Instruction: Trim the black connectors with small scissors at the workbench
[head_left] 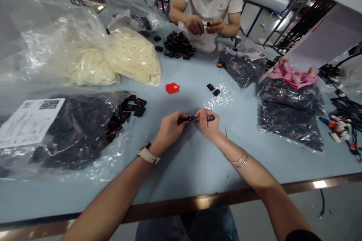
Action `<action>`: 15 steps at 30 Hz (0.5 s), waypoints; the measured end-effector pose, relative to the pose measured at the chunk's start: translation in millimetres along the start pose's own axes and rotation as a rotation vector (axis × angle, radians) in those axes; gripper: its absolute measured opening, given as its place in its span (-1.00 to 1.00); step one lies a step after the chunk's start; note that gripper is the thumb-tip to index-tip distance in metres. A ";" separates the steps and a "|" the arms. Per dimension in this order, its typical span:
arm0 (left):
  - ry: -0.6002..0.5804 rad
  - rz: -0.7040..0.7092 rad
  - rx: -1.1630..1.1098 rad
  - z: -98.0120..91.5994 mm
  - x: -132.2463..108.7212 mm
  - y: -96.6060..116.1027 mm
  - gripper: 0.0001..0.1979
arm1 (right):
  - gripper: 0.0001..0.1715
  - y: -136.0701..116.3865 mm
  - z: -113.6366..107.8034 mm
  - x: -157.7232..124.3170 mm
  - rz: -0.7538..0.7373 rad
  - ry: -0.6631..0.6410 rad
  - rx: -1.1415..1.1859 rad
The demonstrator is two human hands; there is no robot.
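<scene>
My left hand [171, 125] pinches a small black part [182, 119] above the blue-grey table. Held by my right hand [209, 123] is a dark tool [195, 119], perhaps tweezers or small pliers, whose tip meets the black part between my hands. Just beyond my right hand, small white pieces [223, 97] are scattered, with two black parts [210, 87] beside them. A red tray [172, 88] holding a few white pieces sits farther left. Loose black connectors [139, 110] spill from the open bag at the left.
Bags of black parts [70, 131] and cream pieces [135, 54] cover the left. More bags [290, 124], topped by a pink glove [294, 75], lie right. Across the table [181, 177], a person [207, 0] handles a part near a black pile [178, 44]. A shelf edge hangs overhead.
</scene>
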State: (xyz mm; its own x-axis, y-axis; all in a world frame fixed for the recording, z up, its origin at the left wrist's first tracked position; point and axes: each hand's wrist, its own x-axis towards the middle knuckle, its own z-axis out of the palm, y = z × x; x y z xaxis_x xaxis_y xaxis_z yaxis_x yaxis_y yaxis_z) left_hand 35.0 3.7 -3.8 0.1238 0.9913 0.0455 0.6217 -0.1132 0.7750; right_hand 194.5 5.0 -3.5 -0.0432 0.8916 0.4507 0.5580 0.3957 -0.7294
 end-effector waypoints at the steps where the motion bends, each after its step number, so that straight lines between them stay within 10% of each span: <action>1: -0.001 -0.001 0.001 -0.1 0.0 0.2 -0.95 | -0.50 0.2 -0.7 -0.3 0.018 0.015 0.013; 15: 0.002 0.012 -0.009 -1.6 0.1 2.4 -0.98 | -0.49 -1.7 -2.4 0.7 0.048 -0.035 0.027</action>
State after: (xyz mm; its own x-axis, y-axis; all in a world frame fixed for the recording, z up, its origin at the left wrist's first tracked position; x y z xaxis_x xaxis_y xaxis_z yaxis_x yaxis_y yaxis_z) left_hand 35.2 3.7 -0.9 0.1297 0.9900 0.0554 0.6132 -0.1240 0.7802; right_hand 195.5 4.4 -0.8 -0.0461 0.9168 0.3966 0.5379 0.3573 -0.7635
